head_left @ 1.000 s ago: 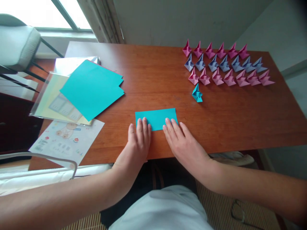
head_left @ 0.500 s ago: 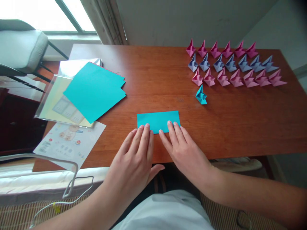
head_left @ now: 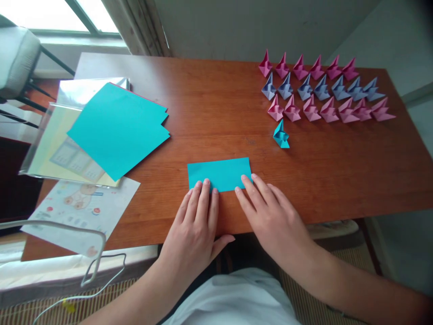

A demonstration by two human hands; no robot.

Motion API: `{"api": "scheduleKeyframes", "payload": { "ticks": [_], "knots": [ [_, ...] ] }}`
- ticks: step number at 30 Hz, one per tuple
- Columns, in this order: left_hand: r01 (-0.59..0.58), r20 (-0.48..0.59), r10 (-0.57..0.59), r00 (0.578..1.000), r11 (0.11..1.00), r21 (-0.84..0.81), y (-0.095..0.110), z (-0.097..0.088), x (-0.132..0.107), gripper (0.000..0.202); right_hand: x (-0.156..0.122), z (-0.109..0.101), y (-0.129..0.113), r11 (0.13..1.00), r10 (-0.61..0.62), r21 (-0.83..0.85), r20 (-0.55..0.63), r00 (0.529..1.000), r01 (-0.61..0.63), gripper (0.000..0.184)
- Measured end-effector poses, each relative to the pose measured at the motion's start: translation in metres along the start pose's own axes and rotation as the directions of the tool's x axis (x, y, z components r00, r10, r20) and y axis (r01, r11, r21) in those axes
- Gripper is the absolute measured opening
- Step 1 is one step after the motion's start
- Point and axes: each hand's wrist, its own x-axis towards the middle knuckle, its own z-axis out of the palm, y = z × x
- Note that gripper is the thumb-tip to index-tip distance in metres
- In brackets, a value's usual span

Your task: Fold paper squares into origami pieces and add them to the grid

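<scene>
A turquoise sheet of paper (head_left: 219, 173), folded into a long rectangle, lies flat on the wooden table in front of me. My left hand (head_left: 194, 221) rests its outstretched fingertips on the near left edge of the paper, thumb spread to the side. At the near right corner, my right hand (head_left: 270, 210) touches the paper with its fingertips, fingers spread. Beyond the right hand stands a small turquoise origami figure (head_left: 281, 135) with pointed tips.
Rows of similar figures in magenta (head_left: 300, 68), blue-grey (head_left: 305, 89) and pink (head_left: 311, 109) stand at the back right of the table (head_left: 209, 108). Turquoise sheets (head_left: 122, 131) lie on a plastic packet (head_left: 37, 149) at left, near a printed sheet (head_left: 111, 203) and a metal tube (head_left: 67, 227).
My right hand has slid right along the paper's near edge to its corner. My left hand stays at the near left edge. The whole view has shifted slightly.
</scene>
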Motion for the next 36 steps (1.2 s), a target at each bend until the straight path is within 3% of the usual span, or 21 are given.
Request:
{"api": "scheduleKeyframes", "payload": {
  "ticks": [5, 13, 19, 26, 30, 36],
  "knots": [
    [0.046, -0.008, -0.046, 0.999, 0.996, -0.071, 0.008, -0.002, 0.004, 0.088, -0.013, 0.002, 0.012, 0.995, 0.09, -0.05, -0.019, 0.996, -0.091, 0.051],
    [0.175, 0.008, -0.175, 0.985, 0.982, -0.076, 0.028, -0.005, 0.016, 0.092, -0.018, 0.009, 0.005, 0.984, 0.17, -0.046, -0.017, 0.985, -0.17, 0.053],
    [0.094, 0.003, -0.094, 0.996, 0.994, -0.054, 0.009, -0.008, 0.007, 0.081, -0.017, 0.008, 0.005, 0.982, 0.189, -0.025, -0.018, 0.982, -0.189, 0.054],
    [0.083, -0.005, -0.083, 0.997, 0.997, -0.001, -0.02, -0.009, -0.026, 0.085, -0.017, 0.009, 0.006, 0.981, 0.194, 0.006, -0.028, 0.98, -0.194, 0.053],
    [0.115, -0.023, -0.116, 0.993, 0.993, -0.023, -0.023, -0.007, -0.035, 0.085, -0.015, 0.01, 0.01, 0.978, 0.198, 0.083, -0.056, 0.979, -0.193, 0.049],
    [0.177, -0.074, -0.185, 0.98, 0.979, -0.104, -0.018, -0.003, -0.031, 0.082, -0.012, 0.015, 0.015, 0.967, 0.193, 0.192, -0.127, 0.973, -0.167, 0.047]
  ]
}}
